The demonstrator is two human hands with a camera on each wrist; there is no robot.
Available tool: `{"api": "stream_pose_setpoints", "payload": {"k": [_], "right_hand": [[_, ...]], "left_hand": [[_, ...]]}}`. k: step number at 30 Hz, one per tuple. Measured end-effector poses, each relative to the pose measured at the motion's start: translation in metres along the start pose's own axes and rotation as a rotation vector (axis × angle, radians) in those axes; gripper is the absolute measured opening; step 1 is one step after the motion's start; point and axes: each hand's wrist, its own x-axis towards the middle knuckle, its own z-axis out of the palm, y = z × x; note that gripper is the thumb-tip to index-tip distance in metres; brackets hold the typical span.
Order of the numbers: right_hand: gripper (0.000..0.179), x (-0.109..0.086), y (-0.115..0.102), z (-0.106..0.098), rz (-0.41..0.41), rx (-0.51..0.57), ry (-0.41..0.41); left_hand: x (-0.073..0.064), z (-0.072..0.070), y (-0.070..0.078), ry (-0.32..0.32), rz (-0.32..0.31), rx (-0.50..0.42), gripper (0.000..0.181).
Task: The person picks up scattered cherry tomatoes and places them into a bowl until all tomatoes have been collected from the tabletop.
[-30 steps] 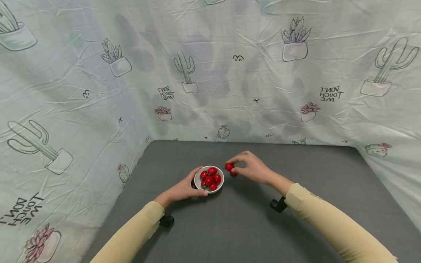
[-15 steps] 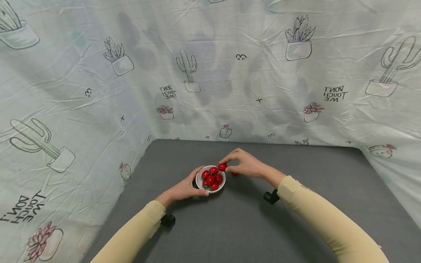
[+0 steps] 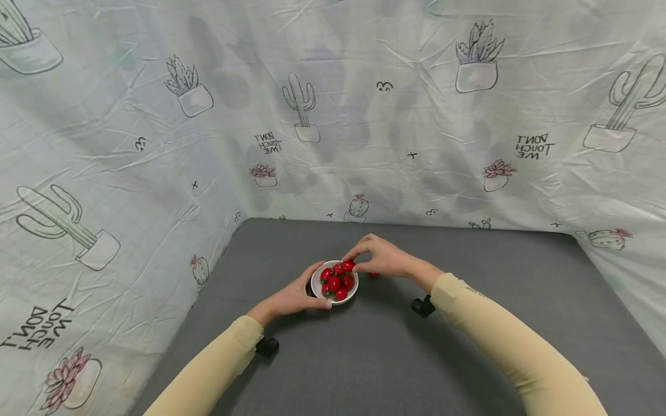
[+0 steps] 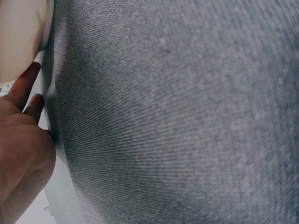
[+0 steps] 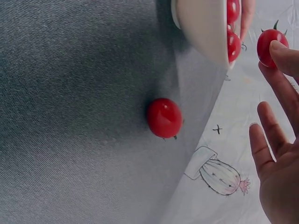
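A small white bowl [image 3: 316, 283] holding several red cherry tomatoes [image 3: 333, 283] stands on the grey tabletop. My left hand [image 3: 291, 298] grips it from the left, thumb along the near rim and fingers round the far side. In the left wrist view, fingertips meet the outer wall of the bowl [image 4: 21, 39]. Between thumb and forefinger, my right hand [image 3: 386, 258] pinches one cherry tomato [image 5: 266, 46] with a green stem, over the bowl's right rim. A single loose cherry tomato [image 5: 164, 118] lies on the table below that hand, partly hidden by it in the head view.
The grey table [image 3: 343, 358] ends at a pale cloth backdrop [image 3: 343, 173] with printed cacti, behind and to the left. Each wrist carries a small black camera [image 3: 267, 347] under the cream sleeve.
My right hand has moved left with the pinched tomato, from beside the bowl to over its rim. The left hand keeps its grip on the bowl. The head view has shifted slightly.
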Motion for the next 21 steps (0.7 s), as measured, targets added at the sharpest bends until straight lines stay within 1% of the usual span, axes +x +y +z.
{"api": "stream_pose_setpoints", "payload": {"k": [7, 21], "right_hand": [[0.025, 0.001, 0.004, 0.007, 0.018, 0.001, -0.026], [0.026, -0.001, 0.006, 0.013, -0.014, -0.003, -0.076]], "left_hand": [[0.000, 0.000, 0.001, -0.005, -0.003, -0.004, 0.110], [0.000, 0.001, 0.003, -0.001, -0.010, 0.008, 0.110]]}}
